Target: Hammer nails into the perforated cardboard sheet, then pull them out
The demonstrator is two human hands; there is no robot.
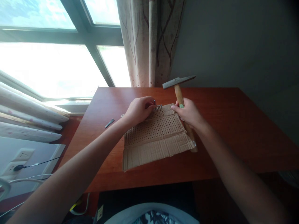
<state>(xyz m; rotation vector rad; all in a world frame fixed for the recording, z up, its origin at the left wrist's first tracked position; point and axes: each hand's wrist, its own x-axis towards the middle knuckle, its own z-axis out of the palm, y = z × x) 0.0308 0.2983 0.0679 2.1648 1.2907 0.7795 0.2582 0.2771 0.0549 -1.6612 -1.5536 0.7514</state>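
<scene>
A sheet of corrugated cardboard (154,146) lies on the reddish wooden table (233,124), dotted with rows of small holes or nail heads. My left hand (139,110) rests on its far edge, fingers pinched on a small dark nail (154,102) held upright beside a short row of nails (158,106). My right hand (189,113) is closed round the wooden handle of a hammer (179,93), whose metal head (178,81) is raised above the cardboard's far right corner.
A loose dark nail (109,123) lies on the table to the left. A patterned curtain (149,43) and a bright window (53,68) stand behind. Wall sockets with a plugged cable (17,167) are at lower left.
</scene>
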